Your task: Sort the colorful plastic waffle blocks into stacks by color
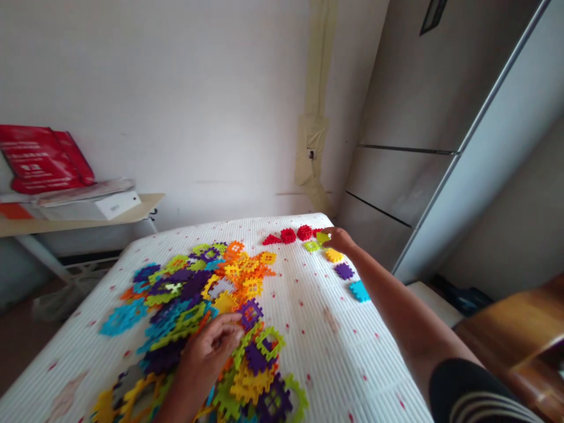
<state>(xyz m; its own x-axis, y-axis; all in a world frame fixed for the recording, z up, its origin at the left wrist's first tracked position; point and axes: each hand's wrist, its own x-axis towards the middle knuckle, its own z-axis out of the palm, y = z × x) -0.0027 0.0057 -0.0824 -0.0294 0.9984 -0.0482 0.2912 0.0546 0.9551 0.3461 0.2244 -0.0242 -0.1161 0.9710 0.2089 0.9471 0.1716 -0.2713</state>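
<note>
My right hand [340,239] reaches to the far right corner of the table, its fingers closed on a lime-green interlocking toy tile [323,238]. Just beside it lie another lime-green tile [312,246] and red tiles [304,232], some joined into rounded shapes. My left hand [214,342] is over the near part of a big heap of notched plastic tiles [189,285]. Its thumb and index finger are curled together at the left edge of a purple window tile [251,314], seemingly pinching it. The fingertips' underside is hidden.
Yellow [333,255], purple [344,271] and blue [360,291] tiles lie in a line along the right edge of the white ribbed tablecloth [317,341]. A side table [154,202] with a red bag [44,158] stands left. A grey cabinet [396,117] rises at the right.
</note>
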